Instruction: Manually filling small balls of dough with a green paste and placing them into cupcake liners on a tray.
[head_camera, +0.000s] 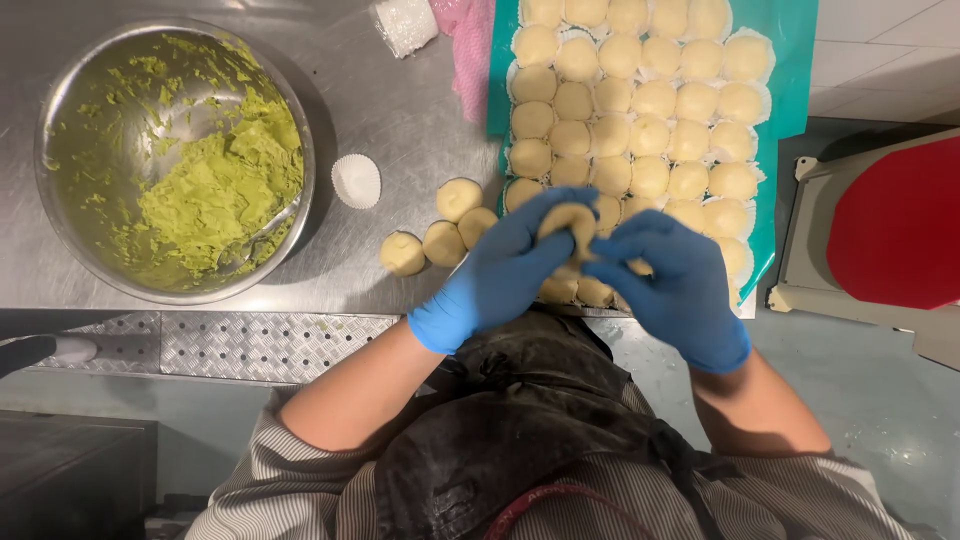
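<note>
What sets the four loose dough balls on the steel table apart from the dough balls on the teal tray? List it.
The loose dough balls lie bare on the steel table; the tray dough balls sit in white paper cups. The loose ones form a small cluster; the tray ones stand in packed rows on the teal tray. Both are pale, round and alike in size.

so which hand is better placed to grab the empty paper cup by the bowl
Left, probably. The left hand sits nearer the paper cup, which lies off to its side by the bowl. The right hand is further, though both cradle the dough ball.
</note>
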